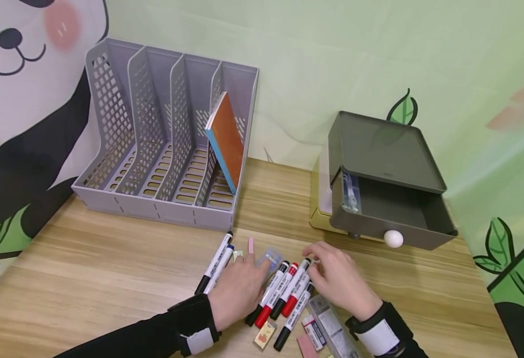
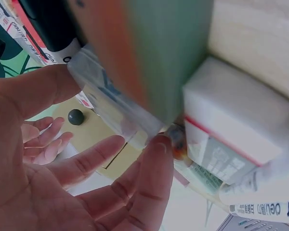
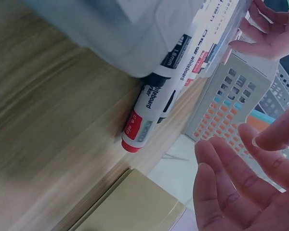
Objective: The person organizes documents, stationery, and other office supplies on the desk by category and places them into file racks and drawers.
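Observation:
My left hand (image 1: 239, 288) reaches in among the stationery on the table. Its thumb and a fingertip meet the ends of a small clear plastic case (image 2: 111, 103), which shows bluish in the head view. Several whiteboard markers (image 1: 275, 288) with black or red caps lie beside it, and two more markers (image 1: 217, 266) lie left of the hand. Beyond the markers' upper ends, my right hand (image 1: 340, 278) hovers with loosely bent fingers (image 3: 231, 187) and nothing between them. Near its wrist lie a long clear case (image 1: 333, 328) and an eraser in a sleeve (image 1: 314, 333).
A grey file rack (image 1: 154, 206) at the back left holds an orange and blue book (image 1: 227, 141). At the right, a dark drawer box (image 1: 387, 149) has its upper drawer (image 1: 378, 226) pulled out, with a clear packet (image 1: 351, 194) inside. A patterned eraser (image 1: 265, 334) lies in front.

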Demonstrator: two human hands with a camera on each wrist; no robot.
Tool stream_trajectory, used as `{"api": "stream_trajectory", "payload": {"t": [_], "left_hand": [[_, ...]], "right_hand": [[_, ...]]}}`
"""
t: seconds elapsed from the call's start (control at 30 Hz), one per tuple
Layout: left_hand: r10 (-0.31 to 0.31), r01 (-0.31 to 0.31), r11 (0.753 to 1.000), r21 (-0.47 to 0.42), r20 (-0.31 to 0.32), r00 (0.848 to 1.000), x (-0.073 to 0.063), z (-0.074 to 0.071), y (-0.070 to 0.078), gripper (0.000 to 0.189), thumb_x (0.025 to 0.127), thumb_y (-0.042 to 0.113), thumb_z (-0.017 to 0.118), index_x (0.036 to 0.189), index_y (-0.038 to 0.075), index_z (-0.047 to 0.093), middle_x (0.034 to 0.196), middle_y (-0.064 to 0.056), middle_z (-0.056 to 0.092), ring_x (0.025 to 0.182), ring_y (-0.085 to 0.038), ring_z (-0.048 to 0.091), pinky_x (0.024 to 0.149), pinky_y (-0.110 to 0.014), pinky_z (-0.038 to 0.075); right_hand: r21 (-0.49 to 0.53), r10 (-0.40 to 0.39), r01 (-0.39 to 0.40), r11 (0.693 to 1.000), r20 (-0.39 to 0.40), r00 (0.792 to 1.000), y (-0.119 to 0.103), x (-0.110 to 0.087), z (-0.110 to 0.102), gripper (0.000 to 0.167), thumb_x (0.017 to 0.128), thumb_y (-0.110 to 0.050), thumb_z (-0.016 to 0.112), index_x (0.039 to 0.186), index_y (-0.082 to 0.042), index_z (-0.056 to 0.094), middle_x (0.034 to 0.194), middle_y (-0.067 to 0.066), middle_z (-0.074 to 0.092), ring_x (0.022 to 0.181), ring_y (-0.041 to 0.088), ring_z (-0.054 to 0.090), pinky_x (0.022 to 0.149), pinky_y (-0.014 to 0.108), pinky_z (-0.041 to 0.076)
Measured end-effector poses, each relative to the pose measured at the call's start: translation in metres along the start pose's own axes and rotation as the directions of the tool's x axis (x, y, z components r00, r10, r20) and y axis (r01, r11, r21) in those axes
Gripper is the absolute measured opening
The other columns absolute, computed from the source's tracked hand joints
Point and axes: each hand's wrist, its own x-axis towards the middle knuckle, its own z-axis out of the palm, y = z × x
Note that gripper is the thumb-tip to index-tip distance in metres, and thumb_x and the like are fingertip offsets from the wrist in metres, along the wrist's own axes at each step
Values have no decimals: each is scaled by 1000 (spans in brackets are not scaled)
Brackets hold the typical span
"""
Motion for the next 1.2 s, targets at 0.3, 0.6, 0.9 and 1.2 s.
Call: {"api": "stream_trajectory", "payload": {"t": [0.3, 0.6, 0.9, 1.2], "left_hand": [[2, -2, 1000, 31, -13, 1000, 0, 0, 0, 39, 79, 30, 83, 105, 10, 62, 82, -13, 69, 61, -22, 62, 44, -30, 48], [3, 3, 993, -120, 43, 999, 3, -6, -9, 43, 80, 28, 81, 113, 9, 60, 89, -16, 72, 66, -25, 67, 46, -33, 52], [10, -35, 967, -251, -102, 995, 9, -18, -18, 54, 83, 28, 81, 128, 10, 57, 99, -13, 74, 73, -21, 69, 51, -28, 51], [34, -105, 966, -234, -289, 957, 14, -20, -17, 60, 83, 31, 81, 136, 14, 56, 116, -7, 73, 92, -21, 70, 67, -31, 59]], "right_hand": [[6, 9, -9, 1000, -19, 1000, -1, 1, 0, 21, 83, -2, 66, 102, -10, 71, 96, 6, 69, 80, 17, 65, 64, 28, 49], [50, 25, -20, 999, -110, 994, 1, 0, 1, 19, 84, -1, 66, 101, -7, 71, 95, 9, 72, 78, 19, 65, 63, 24, 46], [352, 105, -80, 932, -52, 993, 2, 5, -1, 21, 92, -4, 64, 113, -1, 68, 102, 13, 74, 89, 17, 69, 77, 28, 59], [711, 161, -201, 674, 125, 979, -9, 15, 1, 38, 102, -17, 59, 130, 8, 55, 115, 30, 69, 95, 24, 75, 85, 36, 62]]}}
